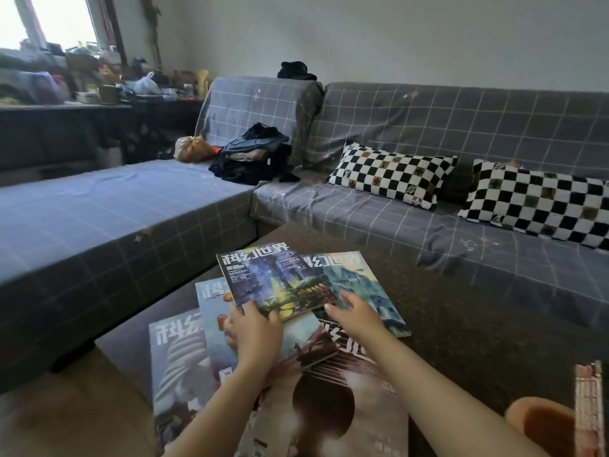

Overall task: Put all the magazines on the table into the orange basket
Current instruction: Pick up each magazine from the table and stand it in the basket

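- Dim living room, with a low table (pixel 461 324) covered in dark brownish cloth in the foreground and a grey grid-patterned sofa (pixel 428 133) wrapping round its far and left sides.
- At the table's near right corner sits the rounded rim of the orange basket (pixel 540 420), partly cut off by the frame; a striped object stands just beside it at the right edge, too cropped to identify.
- Nearest on the table lies a brown-covered magazine (pixel 329 413) with a dark disc on its cover, reaching the near edge.
- Beside it toward the left edge lies a magazine with a striped tower cover (pixel 178 357), partly overlapped by a pale blue magazine (pixel 214 308).
- Left hand (pixel 253 334) pinches the near corner of the top magazine (pixel 276 278), thumb on its cover and fingers curled under, with that corner raised off the pile.
- Right hand (pixel 356 315) is held wide, fingers spread and relaxed, hovering over or touching the teal mountain-cover magazine (pixel 359 285); I cannot tell which.
- That teal magazine lies farthest in, toward the middle of the table, tucked under the top magazine.
- On the sofa seat beyond rest two checkered pillows (pixel 392 173), a heap of dark clothes (pixel 253 156) and an orange-brown bag (pixel 192 148).
- Far left, a cluttered shelf (pixel 82 84) stands below a bright window (pixel 59 18).
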